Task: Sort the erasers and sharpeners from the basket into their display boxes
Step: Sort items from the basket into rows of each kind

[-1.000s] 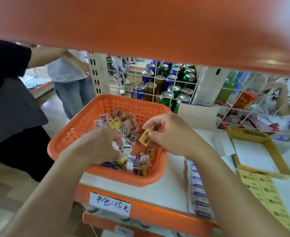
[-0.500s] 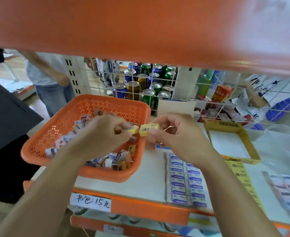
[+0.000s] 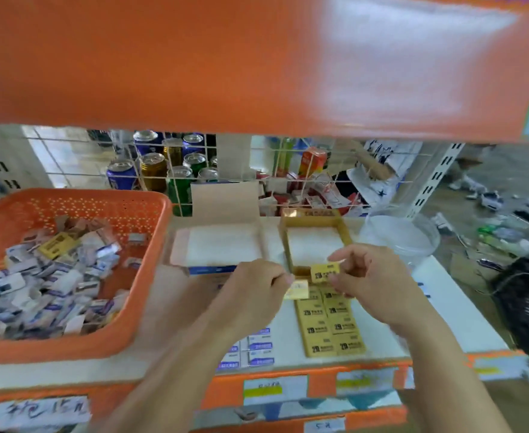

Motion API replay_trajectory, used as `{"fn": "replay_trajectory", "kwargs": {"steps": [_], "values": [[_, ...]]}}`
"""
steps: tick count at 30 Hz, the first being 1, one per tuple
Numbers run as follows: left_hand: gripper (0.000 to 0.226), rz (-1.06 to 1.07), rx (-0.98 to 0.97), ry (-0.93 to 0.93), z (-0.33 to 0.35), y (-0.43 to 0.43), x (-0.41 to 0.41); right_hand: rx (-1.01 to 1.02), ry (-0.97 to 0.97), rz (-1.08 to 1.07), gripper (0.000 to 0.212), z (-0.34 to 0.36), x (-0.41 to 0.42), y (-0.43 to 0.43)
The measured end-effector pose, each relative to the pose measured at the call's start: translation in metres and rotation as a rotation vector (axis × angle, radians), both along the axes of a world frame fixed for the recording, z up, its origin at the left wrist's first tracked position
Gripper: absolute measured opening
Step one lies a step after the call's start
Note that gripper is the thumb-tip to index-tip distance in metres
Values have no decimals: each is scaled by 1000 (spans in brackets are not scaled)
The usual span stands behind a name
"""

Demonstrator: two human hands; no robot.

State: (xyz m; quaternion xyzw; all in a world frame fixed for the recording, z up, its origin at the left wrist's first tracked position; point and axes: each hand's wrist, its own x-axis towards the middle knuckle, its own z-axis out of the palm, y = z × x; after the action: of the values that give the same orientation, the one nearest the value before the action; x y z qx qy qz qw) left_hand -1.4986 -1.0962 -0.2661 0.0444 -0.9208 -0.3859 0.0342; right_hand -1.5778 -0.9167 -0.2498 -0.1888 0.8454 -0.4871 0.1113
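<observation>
Left hand pinching pale eraser, right hand pinching yellow eraser

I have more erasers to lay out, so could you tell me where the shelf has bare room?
Bare shelf lies right of the yellow eraser rows, in front of the clear tub. The white box and yellow box floors are bare too. Crowded: the orange basket and the rows themselves.

Bright daylight, motion blur, overhead glare
</observation>
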Motion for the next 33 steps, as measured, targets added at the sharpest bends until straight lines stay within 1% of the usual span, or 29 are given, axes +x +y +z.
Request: {"fn": "replay_trajectory", "kwargs": {"steps": [2,6,14,16,18,19,21,23,27,29,33], "values": [[42,35,13,-26,-5,10,-9,70,-2,-15,21,-7,-5,9],[23,99,34,-54,-8,26,-20,171,22,-9,14,-17,-11,17],[25,216,3,-63,-12,39,-35,275,99,58,16,-26,-28,22],[22,233,-2,-77,-13,39,-35,312,130,89,14,-25,-31,24],[13,251,20,-103,-15,38,-34,334,154,107,14,-25,-34,25],[13,251,30,-122,-15,37,-34,340,162,111,14,-26,-36,25],[20,226,26,-154,-15,35,-34,361,177,116,15,-28,-38,24],[25,189,-21,-156,-12,35,-34,389,189,119,16,-30,-40,22],[22,124,-103,-119,-8,36,-35,422,199,123,16,-30,-42,19],[20,128,-68,-95,-10,36,-36,431,194,126,16,-31,-42,18],[28,182,-23,-69,-10,36,-39,449,209,144,16,-30,-43,18]]}}
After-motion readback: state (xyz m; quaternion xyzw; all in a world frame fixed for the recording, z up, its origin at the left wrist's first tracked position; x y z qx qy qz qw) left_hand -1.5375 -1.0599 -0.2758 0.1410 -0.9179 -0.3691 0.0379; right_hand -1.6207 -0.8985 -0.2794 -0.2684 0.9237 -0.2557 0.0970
